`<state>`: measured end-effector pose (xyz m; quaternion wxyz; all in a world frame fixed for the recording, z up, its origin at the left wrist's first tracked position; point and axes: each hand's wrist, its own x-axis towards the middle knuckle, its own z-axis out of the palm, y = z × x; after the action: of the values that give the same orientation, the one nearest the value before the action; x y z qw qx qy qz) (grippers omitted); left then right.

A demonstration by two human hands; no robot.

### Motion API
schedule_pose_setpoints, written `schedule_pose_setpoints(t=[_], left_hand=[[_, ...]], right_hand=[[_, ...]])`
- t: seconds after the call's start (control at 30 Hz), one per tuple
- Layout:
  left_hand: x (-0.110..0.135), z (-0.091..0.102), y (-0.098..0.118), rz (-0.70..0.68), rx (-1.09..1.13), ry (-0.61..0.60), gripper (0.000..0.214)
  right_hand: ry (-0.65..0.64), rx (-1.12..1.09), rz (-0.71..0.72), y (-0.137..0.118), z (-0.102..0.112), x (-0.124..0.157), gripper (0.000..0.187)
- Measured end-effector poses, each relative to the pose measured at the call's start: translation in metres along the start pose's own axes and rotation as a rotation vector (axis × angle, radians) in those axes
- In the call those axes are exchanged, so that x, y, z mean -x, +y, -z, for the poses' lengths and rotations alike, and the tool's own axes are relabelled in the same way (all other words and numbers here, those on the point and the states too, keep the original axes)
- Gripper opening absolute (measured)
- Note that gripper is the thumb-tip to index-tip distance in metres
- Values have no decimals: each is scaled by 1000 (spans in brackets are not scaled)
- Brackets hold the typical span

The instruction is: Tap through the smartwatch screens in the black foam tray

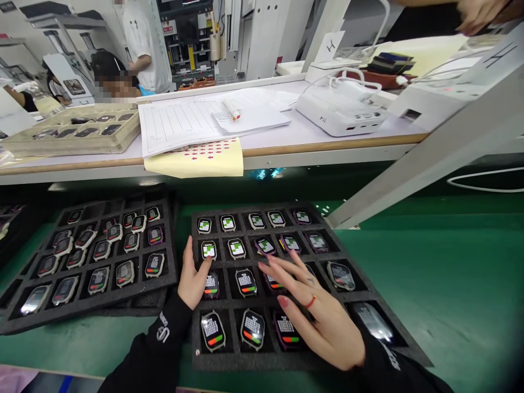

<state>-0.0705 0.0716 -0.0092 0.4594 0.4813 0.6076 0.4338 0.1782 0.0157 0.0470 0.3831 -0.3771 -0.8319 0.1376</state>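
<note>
A dark grey foam tray [262, 360] lies in front of me, with lit smartwatches in its square compartments. My left hand [194, 278] is at the tray's left edge, fingers stretched along the outside. Its thumb tip reaches the lower screen of a pale-framed watch [208, 248] in the second row. My right hand [319, 316] spreads open above the tray's middle and right, covering parts of several watches. Its fingertips are near a purple-framed watch [265, 245]; touching or just above, I cannot tell. Back-row watches [228, 222] show green-and-white screens; front ones [213, 331] show white text with red-green bars.
Another foam tray of watches [98, 281] sits stacked at the left. Behind stands a shelf [262, 155] with papers [176, 128], a white device [339, 109] and a cream tray [73, 144]. A slanted metal post [393, 169] rises at right. Other people work beyond.
</note>
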Motion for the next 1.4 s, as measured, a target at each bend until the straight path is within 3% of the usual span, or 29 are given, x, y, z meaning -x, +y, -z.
schedule_pose_setpoints(t=[0.17,0.37,0.63,0.8,0.93,1.17,1.4], left_hand=[[1,3,4,7,1,-49,80],[-1,4,4,6,3,-80,85],[10,1,2,-7,-48,-26,90],[13,4,2,-14,-74,15,83],[10,9,2,-53,-74,-56,77],[11,9,6,-7,-57,-163,87],[17,13,9,14,-91,-243,85]], right_hand=[[215,-45,54,0,2,-10,63],[285,-26,83,14,1,-21,57],[325,9,91,39,-6,-36,48],[193,-14,94,39,-4,-26,42],[38,-20,88,40,-8,-11,38],[-88,-38,59,42,-10,-5,42],[-61,-106,20,42,-13,-4,41]])
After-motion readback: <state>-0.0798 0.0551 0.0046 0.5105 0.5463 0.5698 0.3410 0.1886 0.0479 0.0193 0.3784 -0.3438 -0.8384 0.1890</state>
